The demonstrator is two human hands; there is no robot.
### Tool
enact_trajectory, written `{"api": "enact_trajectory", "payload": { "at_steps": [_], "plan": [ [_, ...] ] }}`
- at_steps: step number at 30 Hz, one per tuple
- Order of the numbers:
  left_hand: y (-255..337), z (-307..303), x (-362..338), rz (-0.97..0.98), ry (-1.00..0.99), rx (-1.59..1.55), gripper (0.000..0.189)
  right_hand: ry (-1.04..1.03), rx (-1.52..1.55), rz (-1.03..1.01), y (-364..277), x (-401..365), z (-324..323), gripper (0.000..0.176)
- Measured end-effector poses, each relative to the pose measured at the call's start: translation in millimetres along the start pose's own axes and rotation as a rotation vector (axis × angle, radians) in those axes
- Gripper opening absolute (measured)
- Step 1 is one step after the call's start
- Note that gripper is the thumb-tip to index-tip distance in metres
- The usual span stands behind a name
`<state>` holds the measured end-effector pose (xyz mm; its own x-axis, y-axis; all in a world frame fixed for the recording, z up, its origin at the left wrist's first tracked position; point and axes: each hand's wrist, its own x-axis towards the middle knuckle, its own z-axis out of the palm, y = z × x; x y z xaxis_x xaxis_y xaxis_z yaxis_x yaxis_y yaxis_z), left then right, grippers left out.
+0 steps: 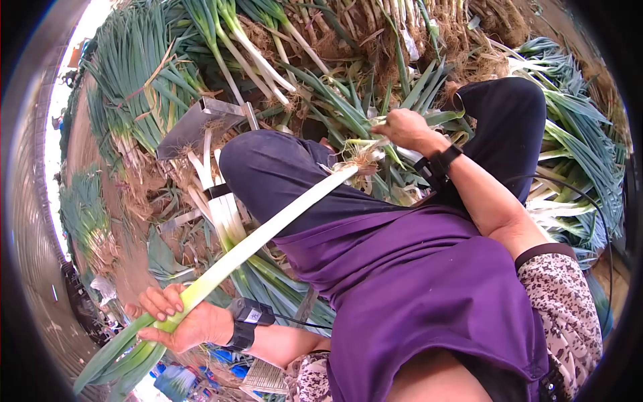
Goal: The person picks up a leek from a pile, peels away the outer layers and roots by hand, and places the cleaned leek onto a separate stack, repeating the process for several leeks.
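Note:
A long leek [258, 238] slants across my lap, its white shaft bare and its roots [362, 159] at the upper end. My left hand [177, 318] is wrapped round the leek where white turns to green, and the leaves [117, 358] trail out below it. Just above the roots, my right hand [407, 129] is closed, apart from the shaft. Green leek leaf [443, 118] shows beside this fist; it seems to be held, though the fingers partly hide it.
Bundled leeks [224, 218] with a dark band lie by my knee, near a metal plate [199, 126]. Leek piles [130, 70] stand at upper left, with more leeks [569, 157] at right. Rooty leeks [362, 23] line the top. A black cable [593, 201] runs past my right arm.

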<state>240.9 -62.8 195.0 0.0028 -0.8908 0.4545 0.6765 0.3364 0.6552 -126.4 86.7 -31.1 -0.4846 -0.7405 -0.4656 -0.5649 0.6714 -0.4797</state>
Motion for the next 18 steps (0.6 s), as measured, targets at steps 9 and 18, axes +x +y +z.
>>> {"api": "enact_trajectory", "payload": {
  "at_steps": [9,18],
  "plan": [
    [-6,-8,-2,-0.045,-0.139,-0.138,0.042,-0.143,0.554,-0.308,-78,-45,26,0.031],
    [10,-25,-3,-0.039,-0.141,-0.166,0.043,0.235,-0.110,0.129,48,14,55,0.024]
  ]
}}
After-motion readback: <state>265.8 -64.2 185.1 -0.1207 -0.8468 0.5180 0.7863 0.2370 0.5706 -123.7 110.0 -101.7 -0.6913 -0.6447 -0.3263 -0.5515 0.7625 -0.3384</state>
